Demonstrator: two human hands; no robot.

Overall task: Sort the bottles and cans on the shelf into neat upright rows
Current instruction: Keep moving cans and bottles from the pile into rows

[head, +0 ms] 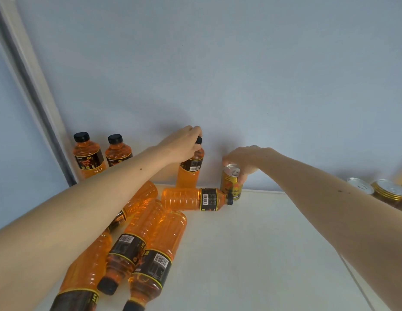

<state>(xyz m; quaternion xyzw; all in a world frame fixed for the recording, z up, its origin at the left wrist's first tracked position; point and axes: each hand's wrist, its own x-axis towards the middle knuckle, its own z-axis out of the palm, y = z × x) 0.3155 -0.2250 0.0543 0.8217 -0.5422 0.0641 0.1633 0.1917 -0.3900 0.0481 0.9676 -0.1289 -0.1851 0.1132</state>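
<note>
Sorting is at an early stage, by the look of it. On the white shelf [263, 243] two bottles stand upright at the far left against the wall, one [89, 161] beside the other [118, 153], and a third bottle [190, 169] stands further right under the left hand [184, 144]. Just right of it stands a gold can [231, 184], and more cans [388, 190] are grouped at the far right edge, only partly in view. Left to do: one bottle [195, 199] lies on its side in front of the can, its cap toward it, and several more lie in a loose heap [148, 234] at the near left, partly under the left forearm. The left fingers [196, 131] are curled over the third bottle's black cap, gripping it from above. The right hand [247, 159] comes over the can, its fingers [241, 177] bent down around the rim and upper wall, holding it. Both held items stand close to the wall at the far side of the shelf.
</note>
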